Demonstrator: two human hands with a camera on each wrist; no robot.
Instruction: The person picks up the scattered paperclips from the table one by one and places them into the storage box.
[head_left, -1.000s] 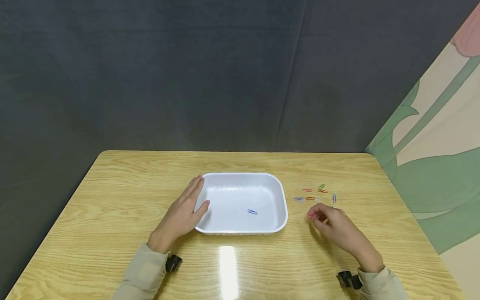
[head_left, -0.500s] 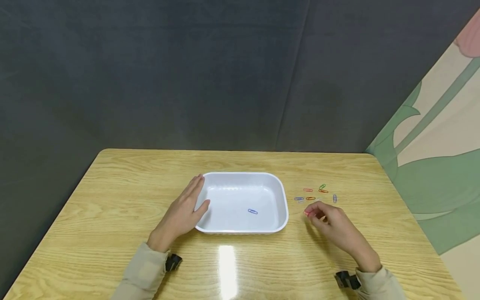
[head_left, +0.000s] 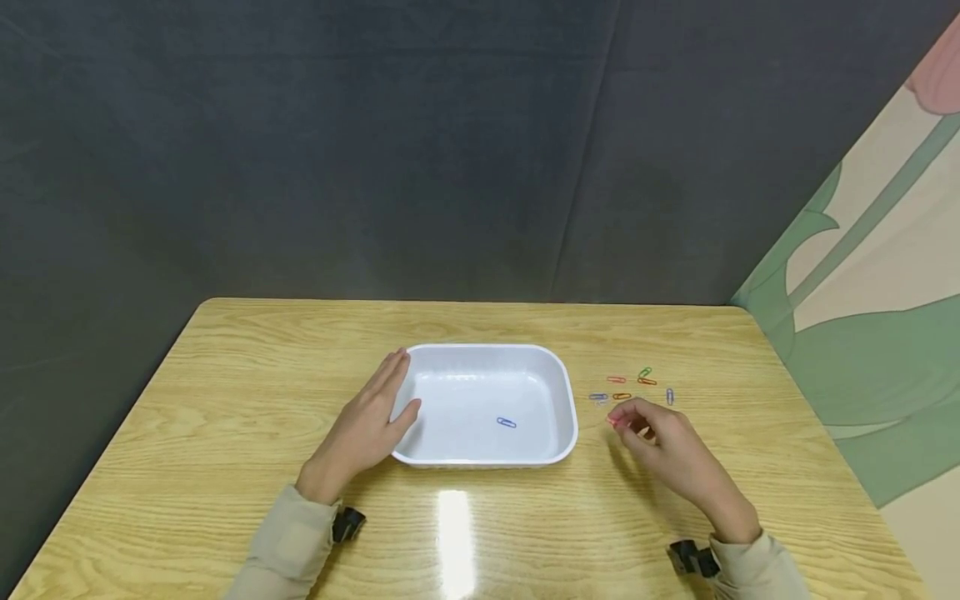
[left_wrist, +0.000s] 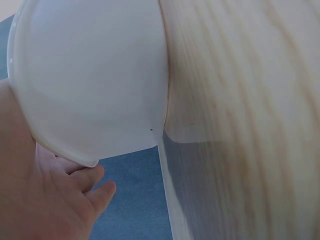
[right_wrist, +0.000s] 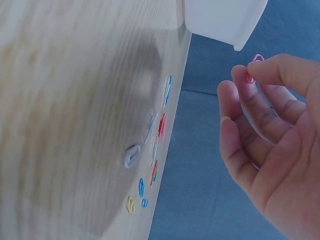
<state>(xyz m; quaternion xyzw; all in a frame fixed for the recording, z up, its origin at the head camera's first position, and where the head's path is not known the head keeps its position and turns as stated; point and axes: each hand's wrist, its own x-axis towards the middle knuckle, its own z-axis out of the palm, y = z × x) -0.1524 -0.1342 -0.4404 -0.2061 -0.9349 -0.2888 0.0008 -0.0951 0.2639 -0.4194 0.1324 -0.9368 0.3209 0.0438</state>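
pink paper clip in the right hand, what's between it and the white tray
Only bare wooden table separates the pink paper clip, pinched by the right hand, from the white tray, per the head view.

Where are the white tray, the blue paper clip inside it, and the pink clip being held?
white tray [head_left: 564, 379]: head view, right rim.
blue paper clip [head_left: 506, 422]: head view, its middle.
pink paper clip [right_wrist: 253, 67]: right wrist view, wire loop.
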